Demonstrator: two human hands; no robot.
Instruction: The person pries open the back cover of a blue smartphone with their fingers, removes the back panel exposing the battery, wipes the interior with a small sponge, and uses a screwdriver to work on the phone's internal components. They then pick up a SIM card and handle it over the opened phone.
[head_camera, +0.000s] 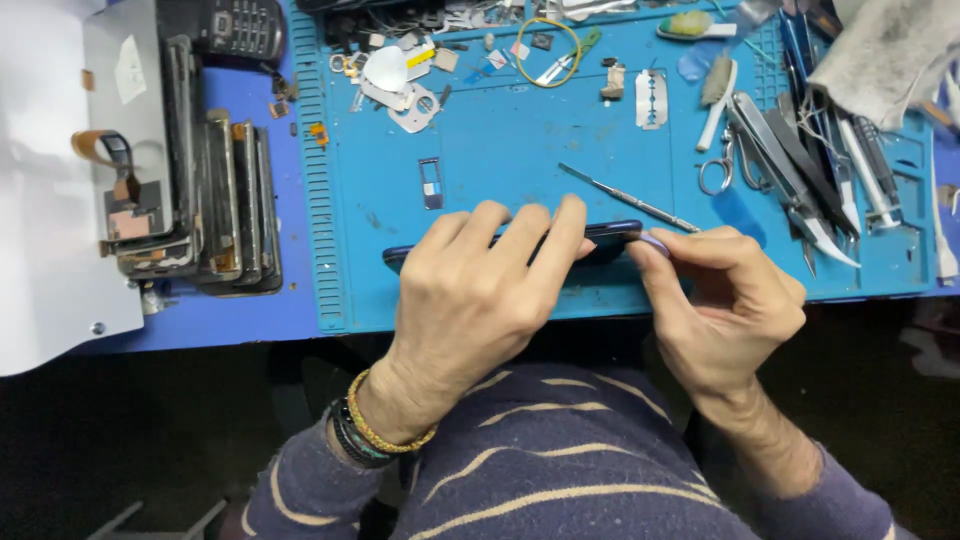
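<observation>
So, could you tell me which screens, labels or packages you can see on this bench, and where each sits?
Dark smartphone: on the blue mat, on edge, held by left hand and right hand.
Stack of phones and screens: left of mat, dark slabs on edge.
Keypad phone: top left, black.
Pale sticker: on white sheet, far left.

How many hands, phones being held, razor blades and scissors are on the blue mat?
Hands: 2, left hand and right hand
Dark phone held on edge: 1
Razor blade: 1
Small scissors: 1
Total: 5
</observation>
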